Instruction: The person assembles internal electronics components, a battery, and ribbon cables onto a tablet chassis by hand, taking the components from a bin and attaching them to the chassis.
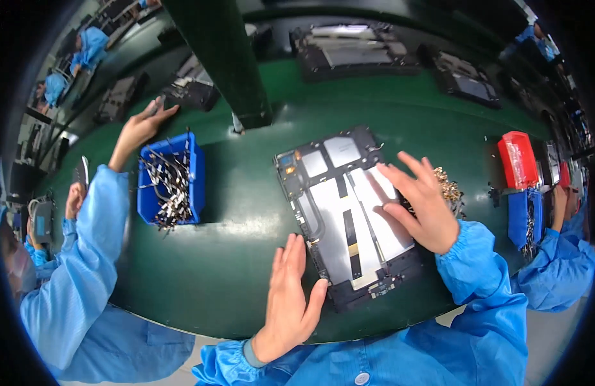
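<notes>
An opened tablet-like device [329, 215] lies slightly tilted on the green table in front of me. Its black frame surrounds silver battery panels, dark ribbon strips and a small circuit board at the far left corner. My left hand [288, 302] is beside its near left edge, fingers stretched out and the thumb at the frame; whether it touches I cannot tell. Over the right side of the panels my right hand [423, 202] spreads its fingers, casting a shadow on the silver. Neither hand holds anything. Partly behind the right hand is a pile of small gold-coloured parts [451, 193].
A blue bin [198, 174] of short cables stands to the left, near a co-worker's outstretched hand [140, 128]. At right are a red bin [519, 161] and another blue bin [519, 222]. A dark green post [226, 64] rises beyond. Similar devices [355, 51] line the far side.
</notes>
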The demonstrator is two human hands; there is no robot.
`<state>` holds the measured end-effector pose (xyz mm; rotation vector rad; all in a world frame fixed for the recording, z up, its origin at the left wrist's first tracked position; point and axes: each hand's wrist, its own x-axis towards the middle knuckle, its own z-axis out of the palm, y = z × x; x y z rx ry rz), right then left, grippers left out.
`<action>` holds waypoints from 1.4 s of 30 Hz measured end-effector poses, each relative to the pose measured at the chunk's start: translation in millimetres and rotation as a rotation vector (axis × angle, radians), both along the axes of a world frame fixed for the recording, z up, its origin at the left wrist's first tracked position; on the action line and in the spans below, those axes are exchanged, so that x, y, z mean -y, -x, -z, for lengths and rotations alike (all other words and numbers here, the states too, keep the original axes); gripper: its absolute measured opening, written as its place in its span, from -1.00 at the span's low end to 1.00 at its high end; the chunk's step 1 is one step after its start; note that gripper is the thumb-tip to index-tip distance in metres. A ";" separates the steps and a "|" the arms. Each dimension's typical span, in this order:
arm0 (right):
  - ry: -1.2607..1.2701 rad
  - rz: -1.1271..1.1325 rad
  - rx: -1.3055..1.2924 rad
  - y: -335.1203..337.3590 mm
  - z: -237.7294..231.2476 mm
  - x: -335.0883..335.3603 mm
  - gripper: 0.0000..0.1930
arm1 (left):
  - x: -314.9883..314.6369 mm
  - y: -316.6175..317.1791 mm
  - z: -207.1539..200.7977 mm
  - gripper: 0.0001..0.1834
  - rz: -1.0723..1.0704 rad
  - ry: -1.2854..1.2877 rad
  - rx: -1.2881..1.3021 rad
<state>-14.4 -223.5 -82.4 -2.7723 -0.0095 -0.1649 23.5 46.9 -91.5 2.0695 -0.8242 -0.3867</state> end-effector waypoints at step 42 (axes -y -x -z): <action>-1.248 0.133 0.180 -159.8 -23.9 274.2 -0.26 | 88.1 3.4 -58.7 -0.57 -0.325 0.949 -1.118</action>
